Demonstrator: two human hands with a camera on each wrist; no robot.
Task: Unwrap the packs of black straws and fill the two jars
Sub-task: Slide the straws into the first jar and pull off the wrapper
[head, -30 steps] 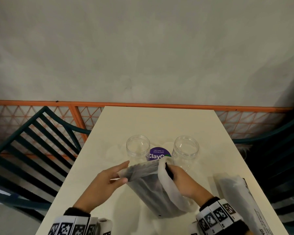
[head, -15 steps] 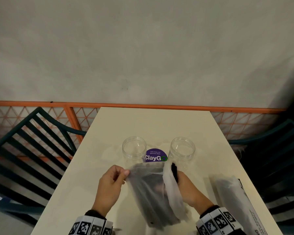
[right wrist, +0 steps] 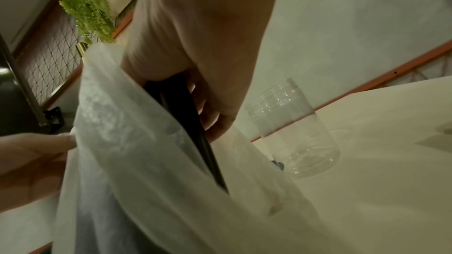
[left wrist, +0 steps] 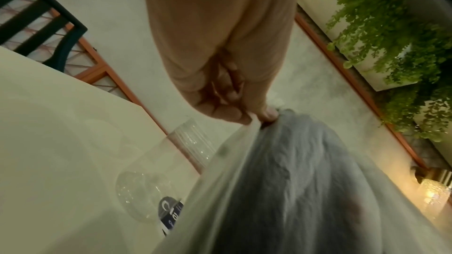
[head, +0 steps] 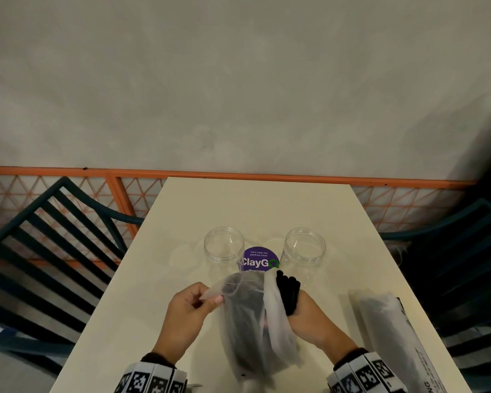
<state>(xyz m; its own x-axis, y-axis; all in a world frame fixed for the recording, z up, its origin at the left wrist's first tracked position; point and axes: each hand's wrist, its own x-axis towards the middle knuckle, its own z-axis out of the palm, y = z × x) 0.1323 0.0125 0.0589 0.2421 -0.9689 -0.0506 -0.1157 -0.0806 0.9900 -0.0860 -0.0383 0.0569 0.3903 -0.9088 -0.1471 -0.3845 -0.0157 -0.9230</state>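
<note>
Your left hand [head: 187, 313] pinches the left edge of the plastic wrapper [head: 253, 321] between thumb and forefinger; the left wrist view shows the other fingers curled into the palm. The wrapper stands roughly upright near the front edge of the table [head: 238, 202], its mouth pulled open toward the jars.

Your right hand [head: 309, 316] is closed around a bundle of black straws [head: 288, 290], fingers wrapped about the shafts. The straw tips stick out above the wrapper's right lip; the lower ends are inside the plastic. Through the cloudy film more dark mass shows in the wrapper, probably further straws, though the view is too hazy to be sure.

Two clear jars stand open and upright beyond your hands: left jar [head: 224, 245], right jar [head: 305, 246]. Both hold nothing. A purple round sticker [head: 258, 260] lies flat on the table between them, just beyond the wrapper's mouth.

A second pack [head: 391, 333] lies on the table at your right, near the right edge, well apart from the hand. Dark slatted chairs [head: 54, 236] flank the table on both sides.
</note>
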